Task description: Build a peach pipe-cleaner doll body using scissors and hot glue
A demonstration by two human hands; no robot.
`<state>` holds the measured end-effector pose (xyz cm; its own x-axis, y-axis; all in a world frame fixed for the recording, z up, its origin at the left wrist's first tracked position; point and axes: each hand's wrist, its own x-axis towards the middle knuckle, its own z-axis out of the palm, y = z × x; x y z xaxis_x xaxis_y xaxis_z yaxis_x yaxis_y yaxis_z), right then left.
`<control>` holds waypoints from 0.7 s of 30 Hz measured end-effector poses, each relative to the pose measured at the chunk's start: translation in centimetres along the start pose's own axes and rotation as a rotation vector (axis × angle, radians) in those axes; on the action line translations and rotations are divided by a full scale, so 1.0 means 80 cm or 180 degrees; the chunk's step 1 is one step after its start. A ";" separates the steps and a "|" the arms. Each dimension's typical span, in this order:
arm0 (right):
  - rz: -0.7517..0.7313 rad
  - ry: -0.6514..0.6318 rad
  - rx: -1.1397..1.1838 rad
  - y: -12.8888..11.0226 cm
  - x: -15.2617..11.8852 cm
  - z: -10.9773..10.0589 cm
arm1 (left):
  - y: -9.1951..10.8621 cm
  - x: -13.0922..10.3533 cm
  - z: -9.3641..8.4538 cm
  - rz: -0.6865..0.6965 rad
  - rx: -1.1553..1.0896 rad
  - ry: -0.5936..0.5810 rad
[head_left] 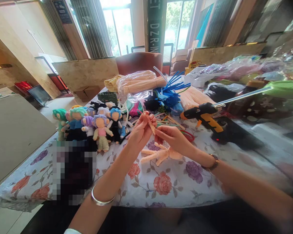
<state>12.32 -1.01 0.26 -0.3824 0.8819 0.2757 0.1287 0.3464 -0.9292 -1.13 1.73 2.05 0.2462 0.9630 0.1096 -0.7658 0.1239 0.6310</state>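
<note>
A short peach pipe cleaner piece (151, 126) is pinched between my two hands above the middle of the table. My left hand (142, 129) has its fingers closed round the upper part. The fingertips of my right hand (169, 138) press together at the lower end. Just under my right hand, a peach figure body (158, 154) made of wound pipe cleaner lies on the floral cloth, its limbs spread and partly hidden. Behind my hands are scattered short pipe cleaner pieces (172, 121) in several colours.
Several finished pipe cleaner dolls (102, 126) stand at the left. A glue gun (205, 117) with a clear stick rests on a black stand at the right. Blue pipe cleaners (169, 97) and wrapped peach bundles (141, 83) lie behind. Plastic bags (249, 70) fill the back right.
</note>
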 end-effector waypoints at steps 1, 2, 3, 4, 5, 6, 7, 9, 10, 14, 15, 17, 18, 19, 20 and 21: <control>-0.0008 0.0043 -0.0007 0.001 0.001 0.000 | 0.000 -0.001 0.000 0.0008 0.0112 0.0051; -0.0024 0.0101 -0.0044 0.001 0.001 -0.001 | 0.000 -0.002 0.000 0.0024 0.0276 0.0091; -0.0042 0.0161 -0.0117 0.002 0.002 -0.002 | 0.000 -0.002 -0.001 0.0054 0.0490 0.0106; -0.0060 0.0211 -0.0231 0.002 0.002 -0.003 | -0.001 -0.003 -0.002 0.0112 0.0756 0.0089; -0.0076 0.0253 -0.0391 0.001 0.002 -0.005 | -0.001 -0.004 -0.003 0.0202 0.1060 0.0063; -0.0092 0.0294 -0.0588 0.000 0.003 -0.007 | -0.002 -0.005 -0.005 0.0321 0.1375 0.0044; -0.0112 0.0339 -0.0809 -0.001 0.003 -0.008 | -0.003 -0.006 -0.007 0.0450 0.1657 0.0050; -0.0183 0.0455 -0.1241 -0.002 0.003 -0.012 | -0.004 -0.008 -0.009 0.0648 0.1986 0.0132; -0.0232 0.0528 -0.1421 -0.003 0.003 -0.014 | -0.005 -0.009 -0.010 0.0685 0.2000 0.0176; -0.0384 0.0665 -0.1869 -0.002 0.004 -0.021 | -0.006 -0.011 -0.007 0.0499 0.1600 0.0229; -0.0416 0.0663 -0.1934 -0.001 0.005 -0.023 | -0.005 -0.011 -0.006 0.0431 0.1515 0.0255; -0.0514 0.0651 -0.2033 0.002 0.006 -0.026 | -0.005 -0.012 -0.004 0.0324 0.1403 0.0330; -0.0583 0.0632 -0.2077 0.003 0.007 -0.027 | -0.004 -0.012 -0.004 0.0298 0.1375 0.0371; -0.0667 0.0602 -0.2124 0.004 0.007 -0.029 | -0.004 -0.013 -0.003 0.0288 0.1359 0.0410; -0.0760 0.0555 -0.2174 0.004 0.008 -0.031 | -0.004 -0.013 -0.003 0.0285 0.1361 0.0433; -0.0850 0.0501 -0.2222 0.005 0.008 -0.033 | -0.003 -0.013 -0.003 0.0286 0.1376 0.0440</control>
<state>14.50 0.53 0.74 -0.3535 0.7569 0.5496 0.6187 0.6299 -0.4695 -1.35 0.75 1.57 0.0863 0.9919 0.0936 -0.4553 -0.0443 0.8893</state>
